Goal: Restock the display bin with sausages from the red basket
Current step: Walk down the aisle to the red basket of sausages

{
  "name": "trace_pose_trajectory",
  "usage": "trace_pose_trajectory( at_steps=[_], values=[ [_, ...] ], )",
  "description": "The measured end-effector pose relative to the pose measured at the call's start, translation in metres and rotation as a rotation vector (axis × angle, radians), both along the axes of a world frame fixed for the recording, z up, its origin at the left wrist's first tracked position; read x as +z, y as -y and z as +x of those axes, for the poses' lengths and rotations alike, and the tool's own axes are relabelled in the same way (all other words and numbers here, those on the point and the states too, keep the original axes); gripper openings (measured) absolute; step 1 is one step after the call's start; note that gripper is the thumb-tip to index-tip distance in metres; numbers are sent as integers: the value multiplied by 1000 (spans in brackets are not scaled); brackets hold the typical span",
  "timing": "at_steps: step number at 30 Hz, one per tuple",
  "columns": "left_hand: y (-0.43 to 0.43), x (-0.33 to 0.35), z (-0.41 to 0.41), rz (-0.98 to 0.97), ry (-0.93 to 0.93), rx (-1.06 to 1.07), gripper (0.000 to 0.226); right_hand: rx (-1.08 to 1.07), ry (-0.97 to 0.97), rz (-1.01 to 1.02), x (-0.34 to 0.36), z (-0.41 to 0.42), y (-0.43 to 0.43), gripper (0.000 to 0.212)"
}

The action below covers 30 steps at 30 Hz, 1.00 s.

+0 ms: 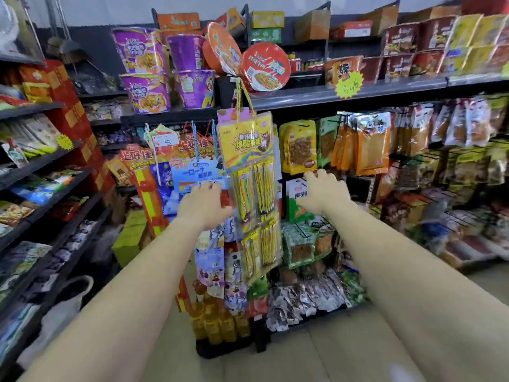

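Head view: both arms stretched toward shelves, holding nothing. Left hand fingers straight, tips at blue pack. Right hand fingers loosely spread. Yellow strip hangs between hands. Red basket, sausages out of view; direction from fingers unknowable.

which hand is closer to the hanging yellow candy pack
Left. The left hand is right beside the left edge of the hanging yellow candy pack; the right hand is off to its right, with a clear gap.
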<state>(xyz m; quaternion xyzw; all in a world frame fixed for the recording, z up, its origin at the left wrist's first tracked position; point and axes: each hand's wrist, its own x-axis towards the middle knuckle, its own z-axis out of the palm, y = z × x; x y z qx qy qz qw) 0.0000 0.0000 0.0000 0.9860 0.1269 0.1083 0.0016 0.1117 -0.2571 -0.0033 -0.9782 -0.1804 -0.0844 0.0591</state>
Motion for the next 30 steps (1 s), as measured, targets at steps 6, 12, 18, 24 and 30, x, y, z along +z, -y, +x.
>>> trace_pose_trajectory(
  at_steps=[6, 12, 18, 24, 30],
  values=[
    [64, -64, 39, -19, -177, -198, 73, -176, -148, -48, -60, -12, 71, 74],
    [150, -131, 78, 20, -321, -392, 74, -386, -272, -22, -124, -40, 165, 75],
    [257, -178, 101, -20, -454, -568, 75, -589, -364, 51, -179, -72, 264, 74],
    [369, -222, 116, 9, -556, -727, 77, -788, -457, 136, -229, -97, 355, 82],
    [474, -248, 129, -4, -586, -863, 78, -962, -503, 170, -245, -115, 439, 78]
  ],
)
